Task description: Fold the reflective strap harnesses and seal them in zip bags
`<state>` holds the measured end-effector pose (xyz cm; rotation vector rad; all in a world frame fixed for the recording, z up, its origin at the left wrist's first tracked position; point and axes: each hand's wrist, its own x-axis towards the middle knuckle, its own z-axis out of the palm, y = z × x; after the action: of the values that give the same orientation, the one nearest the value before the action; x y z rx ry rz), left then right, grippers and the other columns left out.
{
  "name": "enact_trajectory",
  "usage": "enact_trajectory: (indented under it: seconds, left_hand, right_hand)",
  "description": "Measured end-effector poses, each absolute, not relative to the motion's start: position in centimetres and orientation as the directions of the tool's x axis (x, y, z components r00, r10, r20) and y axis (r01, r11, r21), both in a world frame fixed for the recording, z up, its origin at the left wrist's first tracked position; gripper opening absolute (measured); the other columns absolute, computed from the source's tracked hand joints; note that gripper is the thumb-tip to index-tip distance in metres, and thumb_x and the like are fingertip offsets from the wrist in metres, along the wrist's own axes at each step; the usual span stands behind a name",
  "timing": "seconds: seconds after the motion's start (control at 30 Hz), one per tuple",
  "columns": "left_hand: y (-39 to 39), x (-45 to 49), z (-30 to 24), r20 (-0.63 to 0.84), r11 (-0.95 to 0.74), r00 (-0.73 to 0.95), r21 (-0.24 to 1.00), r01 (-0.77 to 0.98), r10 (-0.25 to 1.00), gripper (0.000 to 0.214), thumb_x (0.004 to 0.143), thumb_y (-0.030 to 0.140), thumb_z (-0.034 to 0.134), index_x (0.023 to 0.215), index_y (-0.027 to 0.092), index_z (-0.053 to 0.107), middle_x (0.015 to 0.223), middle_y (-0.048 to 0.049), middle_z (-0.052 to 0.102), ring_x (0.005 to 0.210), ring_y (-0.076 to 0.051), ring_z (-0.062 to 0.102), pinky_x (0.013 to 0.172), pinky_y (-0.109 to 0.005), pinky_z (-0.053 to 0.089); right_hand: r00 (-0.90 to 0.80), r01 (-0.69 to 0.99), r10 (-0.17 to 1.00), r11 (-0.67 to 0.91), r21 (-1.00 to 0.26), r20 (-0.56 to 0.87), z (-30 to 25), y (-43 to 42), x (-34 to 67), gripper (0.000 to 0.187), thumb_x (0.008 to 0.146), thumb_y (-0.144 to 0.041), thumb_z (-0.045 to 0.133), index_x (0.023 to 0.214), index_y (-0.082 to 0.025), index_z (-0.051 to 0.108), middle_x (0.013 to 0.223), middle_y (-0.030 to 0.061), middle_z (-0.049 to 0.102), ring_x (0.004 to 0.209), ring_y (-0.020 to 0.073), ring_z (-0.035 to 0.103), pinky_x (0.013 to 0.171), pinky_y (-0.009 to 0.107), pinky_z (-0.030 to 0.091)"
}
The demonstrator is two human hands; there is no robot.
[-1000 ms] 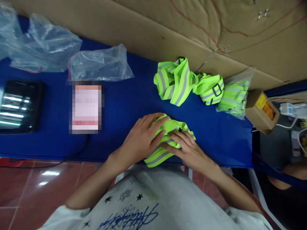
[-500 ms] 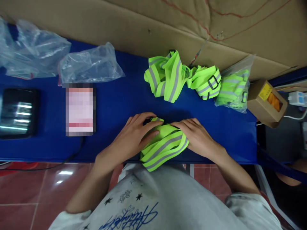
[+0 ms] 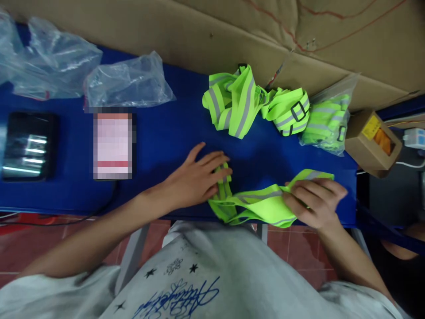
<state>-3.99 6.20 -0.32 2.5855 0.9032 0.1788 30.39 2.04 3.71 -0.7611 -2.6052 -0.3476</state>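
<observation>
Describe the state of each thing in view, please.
Near strap: partly spread out
Left hand: laid over near strap
Right hand: gripping near strap
Leftmost rear strap: looped
Middle strap: bundled, buckle showing
Bagged strap: bunched inside clear bag
Left bags: crumpled
Cardboard box: orange content showing
Pixelated item: unreadable

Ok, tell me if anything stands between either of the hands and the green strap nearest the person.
Nothing visible does. The left hand touches the strap's bunched end and the right hand grips its other end. The other straps lie farther back on the table, not in between.
</observation>
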Motion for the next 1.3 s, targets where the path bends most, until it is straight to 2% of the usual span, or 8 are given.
enact_trajectory:
  seconds: [0.1,0.17,0.33,0.53,0.73,0.87,1.07,1.3]
  left_hand:
    - [6.2,-4.5,-0.5,0.062,-0.508,0.518,0.320,0.799,0.853,0.044,0.096,0.021,0.054,0.140,0.018,0.060,0.149,-0.0207,0.058,0.144,-0.041,0.051,0.124,-0.071,0.024]
    - [6.1,-4.9,-0.3,0.083,-0.400,0.396,0.335,0.853,0.914,0.048,0.099,0.024,0.053,0.146,0.018,0.055,0.150,-0.0211,0.056,0.145,-0.041,0.050,0.122,-0.068,0.030]
    - [6.2,-6.2,0.0,0.058,-0.602,0.628,0.367,0.710,0.776,0.076,0.097,0.039,0.067,0.163,0.025,0.033,0.171,-0.0183,0.031,0.160,-0.040,0.027,0.128,-0.070,0.016]
    - [8.1,-7.4,0.5,-0.096,-0.706,0.783,0.376,0.600,0.615,0.116,0.077,0.023,0.085,0.169,0.034,0.015,0.176,-0.0144,0.020,0.163,-0.041,0.018,0.127,-0.073,0.010]
    - [11.2,-7.8,1.4,-0.201,-0.622,0.720,0.387,0.681,0.664,0.102,0.080,0.032,0.079,0.166,0.028,0.026,0.159,-0.0160,0.047,0.147,-0.040,0.047,0.122,-0.063,0.035]
    - [11.3,-8.7,1.0,-0.124,-0.524,0.671,0.528,0.668,0.731,0.097,0.077,0.038,0.082,0.161,0.026,0.036,0.157,-0.0158,0.046,0.144,-0.037,0.050,0.119,-0.050,0.045]
    - [9.9,-9.4,0.6,0.026,-0.464,0.570,0.613,0.640,0.821,0.081,0.082,0.044,0.079,0.150,0.021,0.042,0.148,-0.0136,0.050,0.136,-0.030,0.056,0.121,-0.047,0.045]
    - [7.5,-10.6,-0.6,0.110,-0.415,0.440,0.590,0.693,0.891,0.099,0.081,0.036,0.081,0.160,0.024,0.024,0.158,-0.0154,0.046,0.146,-0.036,0.050,0.123,-0.055,0.042]
  right_hand:
    - [-0.637,0.761,0.666,0.623,0.181,0.389,2.6,1.6,33.5,0.022,0.093,-0.016,0.069,0.095,-0.036,0.075,0.085,-0.0026,0.074,0.087,0.0193,0.071,0.081,0.038,0.046]
    - [-0.502,0.864,0.822,0.467,0.186,0.269,1.9,1.3,34.4,0.022,0.098,-0.020,0.063,0.107,-0.035,0.075,0.103,0.0033,0.076,0.104,0.0246,0.071,0.093,0.044,0.047]
    - [-0.501,0.864,0.858,0.491,-0.109,-0.112,4.2,-0.6,33.0,0.063,0.100,-0.038,0.062,0.159,-0.027,0.041,0.168,0.0185,0.032,0.154,0.0403,0.038,0.119,0.067,0.034]
    - [-0.510,0.821,0.845,0.533,-0.202,0.159,7.1,-0.8,27.5,0.071,0.096,-0.040,0.071,0.159,-0.037,0.039,0.149,0.0111,0.059,0.139,0.0367,0.057,0.119,0.060,0.040]
    - [-0.540,0.838,0.838,0.527,-0.142,-0.078,0.9,1.6,24.3,0.072,0.104,-0.040,0.059,0.166,-0.023,0.028,0.171,0.0201,0.032,0.155,0.0408,0.038,0.122,0.067,0.034]
    - [-0.493,0.869,0.865,0.484,-0.097,-0.094,-0.3,0.1,25.1,0.072,0.106,-0.033,0.055,0.169,-0.029,0.020,0.171,0.0187,0.031,0.155,0.0370,0.039,0.123,0.067,0.031]
    - [-0.392,0.917,0.918,0.395,0.062,-0.054,0.9,-2.0,27.1,0.067,0.106,-0.030,0.055,0.167,-0.029,0.027,0.168,0.0168,0.040,0.150,0.0355,0.047,0.123,0.066,0.025]
    - [-0.203,0.972,0.978,0.196,0.133,0.039,0.1,-2.5,31.3,0.062,0.103,-0.017,0.053,0.162,-0.032,0.042,0.163,0.0175,0.047,0.145,0.0398,0.051,0.117,0.070,0.028]
